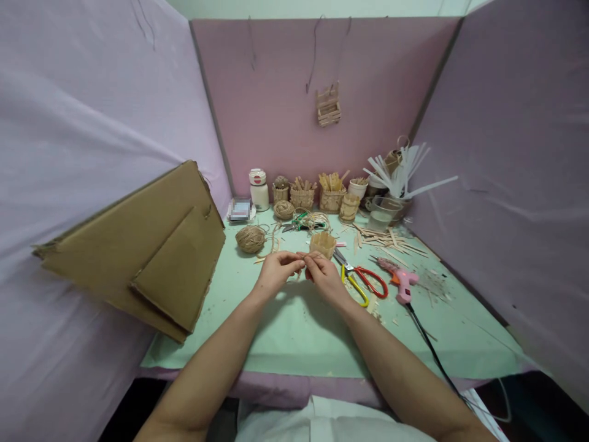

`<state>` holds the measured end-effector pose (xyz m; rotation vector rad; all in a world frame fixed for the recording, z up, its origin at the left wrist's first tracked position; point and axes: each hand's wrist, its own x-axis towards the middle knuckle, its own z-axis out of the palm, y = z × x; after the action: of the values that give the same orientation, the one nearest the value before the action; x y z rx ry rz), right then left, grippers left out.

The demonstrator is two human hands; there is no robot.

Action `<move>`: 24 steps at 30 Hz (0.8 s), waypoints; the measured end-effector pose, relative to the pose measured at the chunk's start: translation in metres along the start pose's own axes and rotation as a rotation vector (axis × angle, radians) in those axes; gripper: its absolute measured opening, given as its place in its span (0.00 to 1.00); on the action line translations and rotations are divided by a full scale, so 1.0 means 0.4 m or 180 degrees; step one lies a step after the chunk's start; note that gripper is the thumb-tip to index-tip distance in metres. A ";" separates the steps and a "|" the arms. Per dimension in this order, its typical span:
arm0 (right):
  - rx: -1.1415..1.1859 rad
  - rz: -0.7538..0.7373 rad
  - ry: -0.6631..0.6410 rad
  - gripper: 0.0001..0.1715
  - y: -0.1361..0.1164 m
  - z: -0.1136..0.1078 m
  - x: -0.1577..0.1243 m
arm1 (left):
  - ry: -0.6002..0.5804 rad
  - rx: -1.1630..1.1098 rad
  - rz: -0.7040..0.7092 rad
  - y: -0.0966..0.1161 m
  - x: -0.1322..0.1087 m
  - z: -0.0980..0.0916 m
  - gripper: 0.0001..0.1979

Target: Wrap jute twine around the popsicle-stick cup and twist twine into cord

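Observation:
My left hand and my right hand meet over the middle of the table, fingertips pinched together. Between them is a thin strand of tan twine, mostly hidden by the fingers, with a bit hanging below. Just beyond my right hand stands a small wooden-stick basket. Scissors with red handles and a tool with yellow handles lie to the right of that hand. A ball of twine rests beyond my left hand, its loose end trailing nearby.
A pink glue gun lies at right, its black cord running off the front edge. Loose wooden sticks are scattered behind it. Stick-filled baskets, a white bottle and a clear bowl line the back. Folded cardboard stands at left.

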<state>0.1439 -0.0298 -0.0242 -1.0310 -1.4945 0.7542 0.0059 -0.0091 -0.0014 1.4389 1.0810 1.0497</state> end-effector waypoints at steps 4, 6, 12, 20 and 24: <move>0.0189 0.0433 0.0123 0.17 -0.002 -0.005 -0.001 | -0.0024 -0.0141 0.0057 0.000 0.000 -0.001 0.14; 0.0302 0.0561 0.0245 0.14 -0.005 -0.005 -0.002 | -0.0012 -0.0163 0.0113 -0.001 0.000 -0.001 0.14; 0.0292 0.0355 0.0277 0.13 -0.011 0.004 -0.011 | 0.0089 0.0155 0.0368 0.000 0.000 -0.006 0.11; 0.0097 0.0079 0.0263 0.12 0.001 0.000 -0.014 | -0.0090 0.0245 0.0368 0.018 -0.002 -0.022 0.11; 0.0050 -0.0167 0.0345 0.20 0.000 -0.003 -0.017 | -0.0646 0.0059 0.0298 0.021 -0.007 -0.028 0.11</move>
<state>0.1450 -0.0361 -0.0270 -1.0014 -1.4151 0.6618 -0.0047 -0.0100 0.0079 1.5867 0.8870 0.9377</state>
